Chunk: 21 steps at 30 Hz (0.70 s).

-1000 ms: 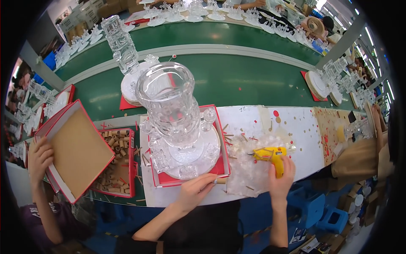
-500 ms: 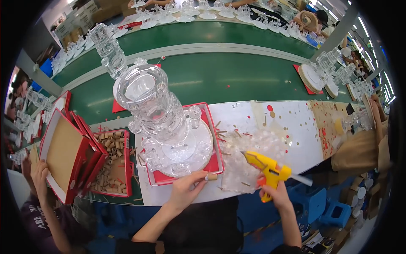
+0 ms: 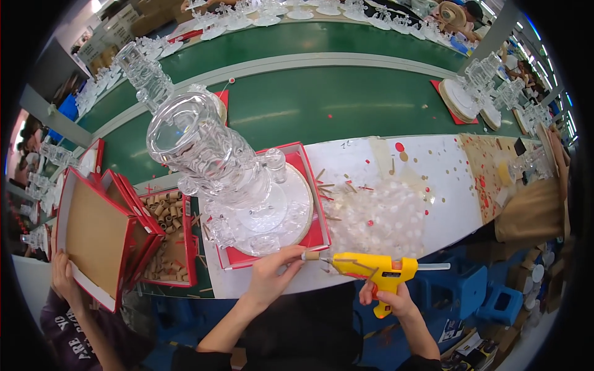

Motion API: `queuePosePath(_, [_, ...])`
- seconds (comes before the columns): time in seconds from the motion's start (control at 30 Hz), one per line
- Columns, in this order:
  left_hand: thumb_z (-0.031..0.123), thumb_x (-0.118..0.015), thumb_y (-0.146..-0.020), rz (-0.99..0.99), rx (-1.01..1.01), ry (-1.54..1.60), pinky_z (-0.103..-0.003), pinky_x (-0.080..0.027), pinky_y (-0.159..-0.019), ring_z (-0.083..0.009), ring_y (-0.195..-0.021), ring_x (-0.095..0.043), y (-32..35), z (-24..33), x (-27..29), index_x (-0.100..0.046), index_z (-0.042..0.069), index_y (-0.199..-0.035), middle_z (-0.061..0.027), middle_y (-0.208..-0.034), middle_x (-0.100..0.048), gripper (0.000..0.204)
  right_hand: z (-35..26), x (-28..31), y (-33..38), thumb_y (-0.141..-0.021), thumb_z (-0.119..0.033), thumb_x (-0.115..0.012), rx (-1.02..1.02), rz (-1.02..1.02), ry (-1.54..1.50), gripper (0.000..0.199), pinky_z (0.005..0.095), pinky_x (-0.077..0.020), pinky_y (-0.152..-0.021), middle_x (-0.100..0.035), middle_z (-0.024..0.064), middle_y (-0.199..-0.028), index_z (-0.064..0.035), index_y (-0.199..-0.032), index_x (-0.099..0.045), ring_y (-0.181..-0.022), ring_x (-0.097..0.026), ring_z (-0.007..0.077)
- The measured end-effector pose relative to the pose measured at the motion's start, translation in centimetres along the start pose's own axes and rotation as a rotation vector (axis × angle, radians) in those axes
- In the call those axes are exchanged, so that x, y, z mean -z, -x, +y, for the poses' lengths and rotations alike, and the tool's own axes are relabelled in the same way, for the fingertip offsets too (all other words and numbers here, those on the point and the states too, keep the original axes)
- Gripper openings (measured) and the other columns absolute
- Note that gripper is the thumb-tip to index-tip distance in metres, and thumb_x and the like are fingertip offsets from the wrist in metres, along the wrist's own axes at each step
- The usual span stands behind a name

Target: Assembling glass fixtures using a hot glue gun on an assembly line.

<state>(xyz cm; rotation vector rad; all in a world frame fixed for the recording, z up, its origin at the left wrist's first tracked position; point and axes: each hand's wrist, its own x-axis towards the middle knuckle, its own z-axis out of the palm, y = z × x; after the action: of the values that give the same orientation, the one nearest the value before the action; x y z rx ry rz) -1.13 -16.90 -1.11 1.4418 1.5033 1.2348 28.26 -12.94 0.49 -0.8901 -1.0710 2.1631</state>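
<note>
At the lower centre of the frame my left hand pinches a small cardboard tube against the nozzle of the yellow glue gun gripped in my right hand, just below the clear glass piece in its red tray.

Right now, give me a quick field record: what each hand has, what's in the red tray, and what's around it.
left hand: pinching a small brown tube piece at the red tray's near edge
right hand: gripping a yellow glue gun, nozzle aimed at the tube piece
red tray: holds a tall clear glass piece on a round base
left of tray: red box of brown tubes
right of tray: heap of clear round parts on the white table
behind: green conveyor belt
far left: another person's hand holding a red lid
</note>
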Motion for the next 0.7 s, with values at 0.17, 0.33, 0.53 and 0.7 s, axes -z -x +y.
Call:
queuePosePath(0.17, [-0.011,-0.066,-0.08,-0.016,0.018,0.02,-0.029,-0.057,-0.086,-0.0205,-0.098,-0.068,0.1,-0.2,0.1,-0.064,-0.004,-0.111,-0.0128,-0.109,-0.068,0.031,0.2,0.5,-0.1,-0.083,-0.012,-0.062,-0.017,-0.071,-0.017,0.037,0.0393,-0.0525,-0.079,-0.062,0.01,-0.081,-0.0029,-0.117,-0.05,-0.078,-0.063,0.0215])
queuePosePath(0.33, [-0.01,-0.067,-0.08,-0.016,-0.01,0.018,-0.029,-0.057,-0.085,-0.0202,-0.098,-0.068,0.0,-0.1,0.2,-0.064,-0.004,-0.11,-0.0136,-0.109,-0.068,0.031,0.0,-0.4,-0.8,-0.082,-0.022,-0.067,-0.012,-0.002,0.006,0.027,0.0367,-0.0515,-0.072,-0.062,0.0097,-0.073,-0.0024,-0.098,-0.058,-0.072,-0.063,0.022])
queuePosePath(0.53, [-0.009,-0.069,-0.079,-0.016,-0.026,-0.014,-0.028,-0.057,-0.082,-0.0218,-0.096,-0.069,-0.2,0.2,0.4,-0.065,-0.003,-0.108,-0.0146,-0.109,-0.068,0.03,0.2,0.0,-0.8,-0.082,-0.021,-0.067,-0.018,0.031,0.014,0.026,0.0363,-0.0514,-0.07,-0.061,0.0095,-0.073,-0.0018,-0.098,-0.058,-0.069,-0.061,0.0208])
queuePosePath(0.7, [-0.009,-0.069,-0.079,-0.017,-0.019,-0.013,-0.029,-0.057,-0.082,-0.022,-0.095,-0.069,-0.1,0.0,0.2,-0.065,-0.003,-0.107,-0.0149,-0.109,-0.068,0.029,0.2,0.2,-0.3,-0.083,-0.021,-0.066,-0.043,0.024,0.019,0.026,0.0355,-0.0515,-0.069,-0.06,0.0092,-0.072,-0.0015,-0.097,-0.058,-0.068,-0.061,0.0201])
